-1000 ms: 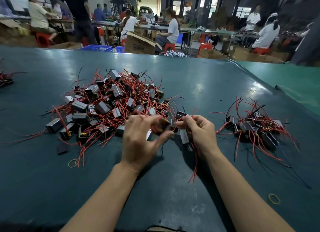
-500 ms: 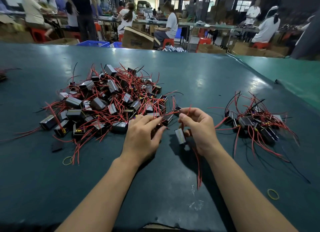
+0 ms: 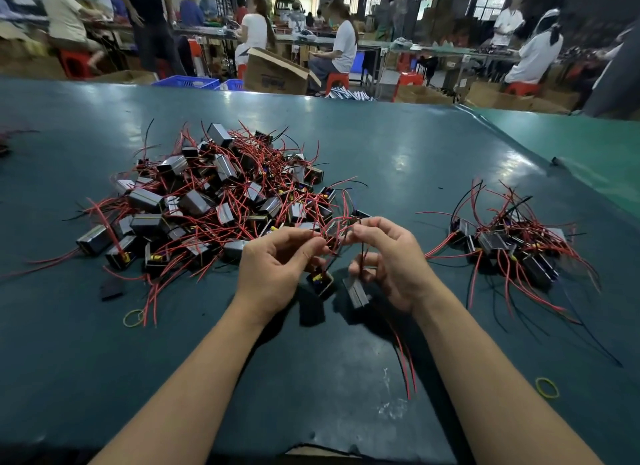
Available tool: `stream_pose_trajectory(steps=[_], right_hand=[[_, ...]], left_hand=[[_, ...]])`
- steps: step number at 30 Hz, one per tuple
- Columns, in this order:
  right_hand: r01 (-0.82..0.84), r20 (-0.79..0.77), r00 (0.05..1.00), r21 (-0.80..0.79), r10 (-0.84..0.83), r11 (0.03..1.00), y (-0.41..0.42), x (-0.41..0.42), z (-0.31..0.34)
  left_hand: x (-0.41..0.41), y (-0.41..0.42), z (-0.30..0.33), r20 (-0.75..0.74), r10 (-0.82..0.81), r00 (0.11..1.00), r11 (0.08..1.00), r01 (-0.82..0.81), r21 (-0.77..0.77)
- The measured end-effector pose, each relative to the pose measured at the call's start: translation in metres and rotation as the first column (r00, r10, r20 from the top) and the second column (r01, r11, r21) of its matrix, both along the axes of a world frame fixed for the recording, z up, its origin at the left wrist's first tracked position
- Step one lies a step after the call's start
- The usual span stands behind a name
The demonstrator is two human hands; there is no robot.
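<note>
A big heap of small black box-shaped parts with red and black wires (image 3: 214, 201) lies on the dark teal table (image 3: 381, 159), left of centre. A smaller pile of the same parts (image 3: 512, 246) lies to the right. My left hand (image 3: 273, 274) pinches the red wires of one part (image 3: 322, 281) that hangs just above the table. My right hand (image 3: 391, 263) pinches the wires of a second part (image 3: 356, 291), which dangles below its fingers. Long red wire ends (image 3: 405, 367) trail toward me under the right wrist.
Yellow rubber bands lie at the left (image 3: 133, 318) and at the right (image 3: 547, 387). A loose black piece (image 3: 111, 289) sits near the heap's front. A lighter green table (image 3: 588, 145) adjoins at the right. Seated people, cardboard boxes (image 3: 273, 73) and blue crates stand beyond the far edge.
My left hand has drawn a part out of the heap by its wires and lifted it. Both hands have come closer together, fingertips nearly meeting, each with a part hanging below.
</note>
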State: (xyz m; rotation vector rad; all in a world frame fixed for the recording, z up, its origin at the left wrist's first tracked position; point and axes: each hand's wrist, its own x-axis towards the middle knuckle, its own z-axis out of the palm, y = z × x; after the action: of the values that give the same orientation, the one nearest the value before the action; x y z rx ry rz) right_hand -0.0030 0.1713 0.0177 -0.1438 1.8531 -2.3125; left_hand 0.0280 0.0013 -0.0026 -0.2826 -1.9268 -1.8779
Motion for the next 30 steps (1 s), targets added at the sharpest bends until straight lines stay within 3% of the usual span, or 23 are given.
stream_pose_trajectory(steps=[5, 8, 10, 12, 14, 16, 21, 25, 27, 30], right_hand=[[0.037, -0.087, 0.996, 0.048, -0.032, 0.998, 0.0, -0.001, -0.001], [0.059, -0.101, 0.993, 0.009, -0.057, 0.998, 0.002, -0.001, -0.001], [0.06, -0.098, 0.993, 0.005, -0.06, 0.998, 0.003, 0.0, -0.001], [0.079, -0.094, 0.993, 0.051, -0.074, 0.996, 0.003, 0.0, -0.001], [0.092, -0.086, 0.993, 0.1, -0.083, 0.991, 0.003, -0.001, -0.002], [0.078, -0.068, 0.995, 0.109, -0.071, 0.991, 0.002, -0.001, -0.001], [0.078, -0.045, 0.996, 0.117, -0.073, 0.99, -0.004, 0.0, -0.003], [0.076, -0.1, 0.993, 0.111, -0.065, 0.991, -0.001, 0.001, -0.003], [0.065, -0.113, 0.992, 0.13, -0.05, 0.989, -0.001, 0.002, -0.002], [0.075, -0.122, 0.991, 0.131, -0.059, 0.989, -0.002, 0.003, -0.003]], left_hand=[[-0.001, -0.003, -0.001, -0.031, 0.136, 0.99, 0.991, -0.136, -0.009], [-0.002, -0.003, -0.005, -0.131, 0.226, 0.965, 0.955, -0.246, -0.163], [-0.003, -0.002, -0.007, -0.206, 0.286, 0.936, 0.882, -0.341, -0.326], [-0.004, -0.003, -0.006, -0.332, 0.345, 0.878, 0.752, -0.47, -0.463], [-0.002, -0.003, -0.005, -0.498, 0.3, 0.814, 0.683, -0.547, -0.484], [-0.001, 0.001, -0.006, -0.547, 0.204, 0.812, 0.716, -0.505, -0.482], [-0.003, 0.008, -0.01, -0.346, 0.165, 0.924, 0.722, -0.352, -0.595], [-0.008, 0.008, -0.009, -0.208, 0.161, 0.965, 0.708, -0.26, -0.656], [-0.005, 0.008, -0.007, -0.19, 0.144, 0.971, 0.753, -0.232, -0.615], [-0.002, 0.003, -0.005, -0.115, 0.101, 0.988, 0.903, -0.139, -0.406]])
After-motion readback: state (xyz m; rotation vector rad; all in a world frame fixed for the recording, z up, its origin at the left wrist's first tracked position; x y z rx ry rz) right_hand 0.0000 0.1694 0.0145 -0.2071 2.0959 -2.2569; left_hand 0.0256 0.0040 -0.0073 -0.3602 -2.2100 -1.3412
